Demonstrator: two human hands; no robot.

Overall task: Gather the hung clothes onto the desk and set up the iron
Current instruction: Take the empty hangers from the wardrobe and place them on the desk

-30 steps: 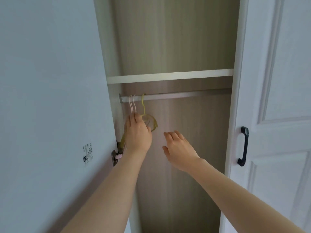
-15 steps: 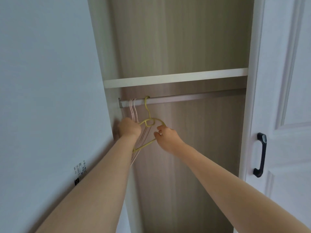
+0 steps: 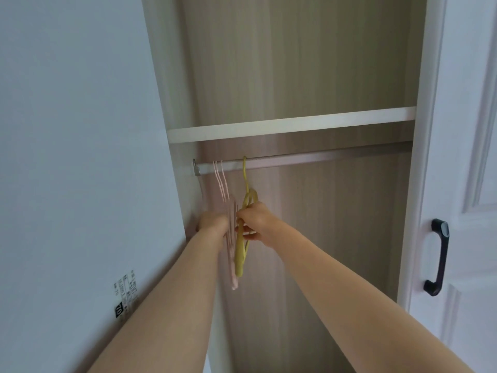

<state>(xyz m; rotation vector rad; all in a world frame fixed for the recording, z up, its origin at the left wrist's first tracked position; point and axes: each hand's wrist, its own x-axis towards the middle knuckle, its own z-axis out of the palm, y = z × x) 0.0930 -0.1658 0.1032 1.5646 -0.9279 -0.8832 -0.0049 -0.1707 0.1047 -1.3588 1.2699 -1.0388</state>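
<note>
Inside an open wardrobe, a metal rail [image 3: 295, 160] carries bare hangers at its left end: two pink hangers [image 3: 229, 238] and a yellow hanger [image 3: 241, 251]. No clothes hang on them. My left hand [image 3: 212, 221] is at the pink hangers, its fingers hidden behind them and the wrist. My right hand [image 3: 255, 222] grips the yellow hanger near its neck, turned edge-on beside the pink ones. All the hooks are on the rail.
A white shelf [image 3: 290, 125] runs just above the rail. The open white door [image 3: 468, 184] with a black handle [image 3: 437, 257] stands at the right. The left door panel [image 3: 80, 157] bears a small sticker [image 3: 125, 293].
The yellow hanger has swung from spread out to edge-on against the pink ones. My right hand went from reaching to gripping it, and both hands drew together.
</note>
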